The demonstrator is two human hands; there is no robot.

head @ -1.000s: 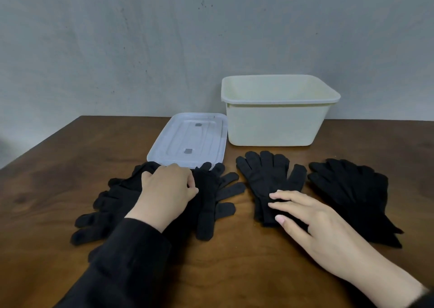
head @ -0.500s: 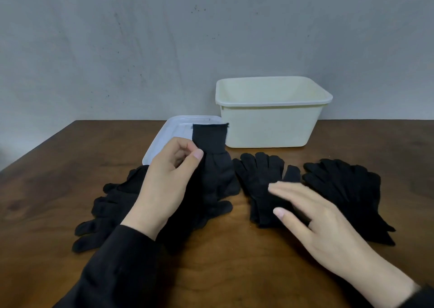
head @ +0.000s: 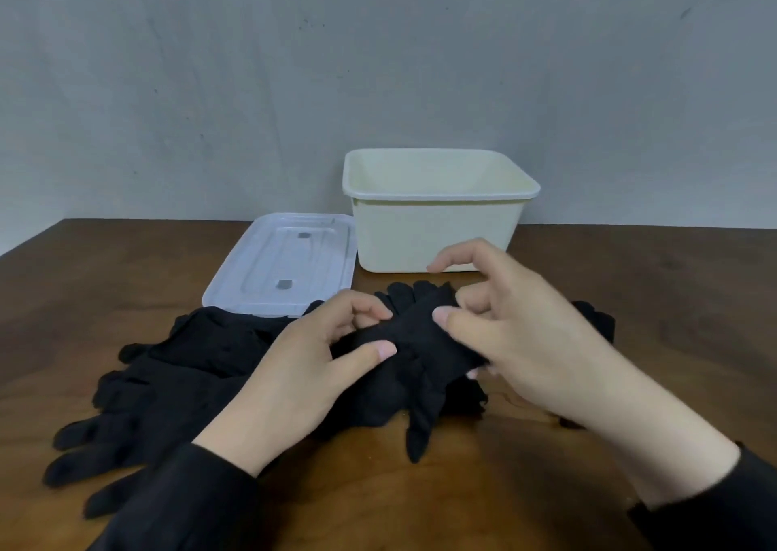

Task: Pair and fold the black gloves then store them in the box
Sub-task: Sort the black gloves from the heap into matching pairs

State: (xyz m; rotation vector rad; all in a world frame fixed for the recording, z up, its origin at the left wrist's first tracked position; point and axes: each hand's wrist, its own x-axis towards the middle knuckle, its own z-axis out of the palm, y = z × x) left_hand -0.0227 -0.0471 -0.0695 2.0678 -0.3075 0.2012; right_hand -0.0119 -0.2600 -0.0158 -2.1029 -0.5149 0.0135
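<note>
Hands [head: 420, 340] seemingly on 1 glove [head: 424, 336]

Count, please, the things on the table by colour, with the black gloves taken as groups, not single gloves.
Black glove groups: 3 (left pile, held glove, right pile)
Cream box: 1
Clear lid: 1
Total: 5

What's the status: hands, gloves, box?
Left hand and right hand both pinch one glove. Loose gloves lie left. Box open, lid beside it.
</note>
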